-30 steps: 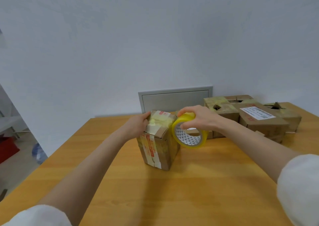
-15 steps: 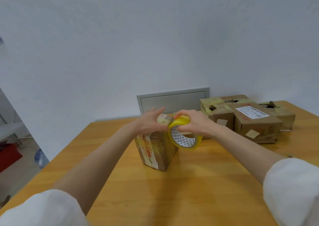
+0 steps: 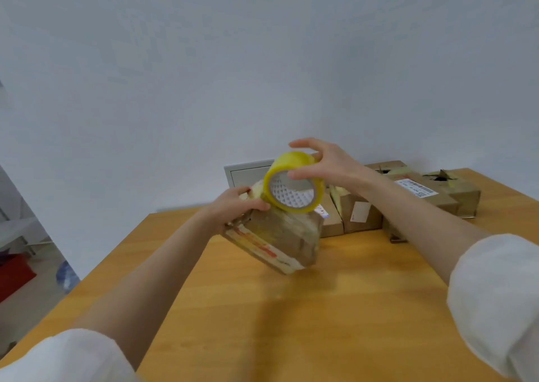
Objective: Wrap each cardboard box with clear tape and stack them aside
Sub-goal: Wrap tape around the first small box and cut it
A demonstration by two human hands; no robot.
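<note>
Over the tabletop [image 3: 320, 308], the left grip [image 3: 233, 208] curls round a corner of the tilted box [image 3: 283, 235] while the right grip [image 3: 326, 162] pinches the tape roll [image 3: 291, 160] at its top, mid-wrap; next, likely, the roll must travel round the box.

Soft, even indoor light, faint shadows on the table [image 3: 320, 308], wide-angle bending and slight blur at edges.

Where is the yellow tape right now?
Near the middle of the head view: the right hand holds the tape roll just above the tilted box the left hand grips.
</note>
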